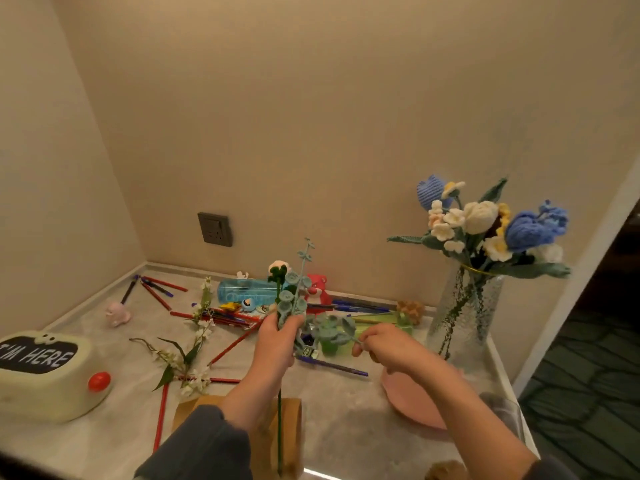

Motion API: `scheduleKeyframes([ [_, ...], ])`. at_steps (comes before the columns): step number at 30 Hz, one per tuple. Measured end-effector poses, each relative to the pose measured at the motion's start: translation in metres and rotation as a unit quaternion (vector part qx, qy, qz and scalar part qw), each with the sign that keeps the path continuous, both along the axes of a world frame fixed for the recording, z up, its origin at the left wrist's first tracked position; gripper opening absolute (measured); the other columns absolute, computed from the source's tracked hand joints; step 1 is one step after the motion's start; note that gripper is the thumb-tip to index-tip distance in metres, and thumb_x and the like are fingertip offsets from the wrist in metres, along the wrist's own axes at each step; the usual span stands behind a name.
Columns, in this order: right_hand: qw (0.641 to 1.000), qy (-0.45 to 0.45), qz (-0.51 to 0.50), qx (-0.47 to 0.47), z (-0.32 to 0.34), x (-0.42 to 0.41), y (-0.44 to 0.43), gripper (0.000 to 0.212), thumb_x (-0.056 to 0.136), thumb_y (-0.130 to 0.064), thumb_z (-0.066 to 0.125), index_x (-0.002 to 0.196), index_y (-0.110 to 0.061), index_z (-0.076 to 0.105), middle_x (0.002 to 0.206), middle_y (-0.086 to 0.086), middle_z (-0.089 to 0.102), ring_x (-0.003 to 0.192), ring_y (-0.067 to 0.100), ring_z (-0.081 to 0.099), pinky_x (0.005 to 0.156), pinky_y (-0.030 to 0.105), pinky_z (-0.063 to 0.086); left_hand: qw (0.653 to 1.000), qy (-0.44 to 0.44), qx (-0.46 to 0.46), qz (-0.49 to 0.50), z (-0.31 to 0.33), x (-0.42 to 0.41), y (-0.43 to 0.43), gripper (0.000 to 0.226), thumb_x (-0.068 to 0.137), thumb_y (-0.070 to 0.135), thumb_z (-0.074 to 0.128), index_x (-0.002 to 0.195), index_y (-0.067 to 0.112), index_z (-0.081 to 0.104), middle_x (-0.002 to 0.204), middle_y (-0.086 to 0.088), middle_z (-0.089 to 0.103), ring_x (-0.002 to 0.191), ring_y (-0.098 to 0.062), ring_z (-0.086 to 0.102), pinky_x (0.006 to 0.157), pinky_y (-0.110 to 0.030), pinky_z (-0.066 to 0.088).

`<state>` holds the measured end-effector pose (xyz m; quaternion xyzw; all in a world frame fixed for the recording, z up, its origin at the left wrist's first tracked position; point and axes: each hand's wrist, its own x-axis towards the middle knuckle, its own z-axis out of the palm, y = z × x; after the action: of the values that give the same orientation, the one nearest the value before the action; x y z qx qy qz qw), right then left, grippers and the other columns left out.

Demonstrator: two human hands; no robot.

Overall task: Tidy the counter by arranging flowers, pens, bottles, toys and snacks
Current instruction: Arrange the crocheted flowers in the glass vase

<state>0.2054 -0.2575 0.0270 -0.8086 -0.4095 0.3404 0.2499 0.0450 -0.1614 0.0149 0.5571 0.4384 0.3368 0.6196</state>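
The left hand (277,336) is clamped round a knitted teal-green leafy sprig with a long dark green stem (294,292), held upright, its axis running near to far. The right hand (384,346) pinches a second knitted teal leaf sprig (332,329), lying sideways. The clear textured glass vase of blue and white knitted flowers (464,306) stands to the right on the grey marbled surface (346,420) (nearer the right hand).
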Motion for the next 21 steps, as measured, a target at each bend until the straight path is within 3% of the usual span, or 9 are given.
scheduleKeyframes([
  [2,0.993,0.075,-0.068,0.061,-0.004,0.0,-0.005,0.033,0.094,-0.007,0.041,0.076,-0.018,0.066,0.057,-0.001,0.042,0.051,0.013,0.036,0.045,0.023,0.029,1.0,-0.011,0.02,0.014,0.002,0.006,-0.002,0.02,0.093,0.022,0.057,0.109,0.01,0.059,0.089,-0.02,0.063,0.072,-0.032,0.059,0.066,-0.042,0.053],
  [4,0.971,0.155,-0.116,0.139,-0.006,-0.001,-0.008,0.029,0.096,-0.004,0.041,0.082,-0.012,0.065,0.054,0.0,0.043,0.047,0.012,0.037,0.044,0.022,0.03,0.999,-0.017,0.033,0.026,0.005,0.013,-0.005,0.028,0.092,0.027,0.059,0.112,0.008,0.058,0.1,-0.024,0.061,0.086,-0.035,0.059,0.082,-0.052,0.05],
  [7,0.932,0.242,-0.138,0.231,0.001,-0.003,-0.016,0.026,0.097,0.002,0.043,0.087,-0.007,0.065,0.061,0.003,0.051,0.051,0.011,0.045,0.048,0.02,0.037,0.997,-0.064,0.029,0.035,0.013,0.028,-0.011,0.016,0.092,0.03,0.058,0.101,0.017,0.057,0.095,-0.008,0.062,0.083,-0.021,0.057,0.076,-0.043,0.048],
  [10,0.925,0.223,-0.136,0.275,0.011,-0.004,-0.025,0.027,0.098,-0.002,0.047,0.087,-0.013,0.07,0.071,0.0,0.061,0.063,0.009,0.054,0.061,0.021,0.043,0.995,-0.092,0.038,0.02,0.026,0.046,-0.019,0.018,0.089,0.036,0.061,0.098,0.021,0.059,0.094,-0.003,0.066,0.087,-0.022,0.062,0.082,-0.045,0.05],
  [14,0.913,0.227,-0.148,0.305,0.025,0.0,-0.039,0.027,0.099,-0.003,0.047,0.089,-0.012,0.07,0.071,0.001,0.061,0.065,0.01,0.056,0.063,0.021,0.046,0.987,-0.136,0.065,-0.054,0.051,0.068,-0.039,0.028,0.083,0.036,0.07,0.104,0.019,0.063,0.08,0.003,0.07,0.064,-0.01,0.062,0.06,-0.027,0.048],
  [16,0.9,0.248,-0.164,0.318,0.028,0.003,-0.048,0.025,0.099,-0.003,0.047,0.091,-0.008,0.07,0.07,0.005,0.059,0.062,0.012,0.055,0.062,0.023,0.048,0.982,-0.152,0.068,-0.087,0.058,0.078,-0.05,0.028,0.08,0.032,0.073,0.104,0.02,0.065,0.09,0.001,0.075,0.08,-0.013,0.07,0.069,-0.029,0.053],
  [18,0.889,0.252,-0.185,0.335,0.029,0.007,-0.058,0.024,0.099,-0.002,0.047,0.09,-0.005,0.07,0.068,0.008,0.059,0.06,0.013,0.055,0.063,0.026,0.049,0.977,-0.161,0.065,-0.122,0.062,0.087,-0.061,0.03,0.078,0.029,0.075,0.105,0.018,0.066,0.094,-0.001,0.075,0.089,-0.018,0.071,0.081,-0.039,0.056],
  [19,0.886,0.246,-0.193,0.342,0.029,0.01,-0.063,0.025,0.099,-0.001,0.048,0.089,-0.005,0.07,0.068,0.009,0.059,0.061,0.015,0.056,0.064,0.029,0.049,0.975,-0.162,0.068,-0.133,0.063,0.092,-0.066,0.033,0.076,0.026,0.077,0.105,0.017,0.066,0.094,-0.001,0.075,0.089,-0.019,0.071,0.083,-0.041,0.056],
  [21,0.89,0.226,-0.198,0.342,0.03,0.014,-0.073,0.024,0.098,0.0,0.048,0.086,-0.003,0.069,0.068,0.01,0.062,0.063,0.018,0.058,0.066,0.03,0.049,0.973,-0.165,0.078,-0.142,0.065,0.101,-0.074,0.038,0.072,0.017,0.081,0.106,0.016,0.064,0.093,0.0,0.075,0.086,-0.014,0.071,0.076,-0.031,0.058],
])
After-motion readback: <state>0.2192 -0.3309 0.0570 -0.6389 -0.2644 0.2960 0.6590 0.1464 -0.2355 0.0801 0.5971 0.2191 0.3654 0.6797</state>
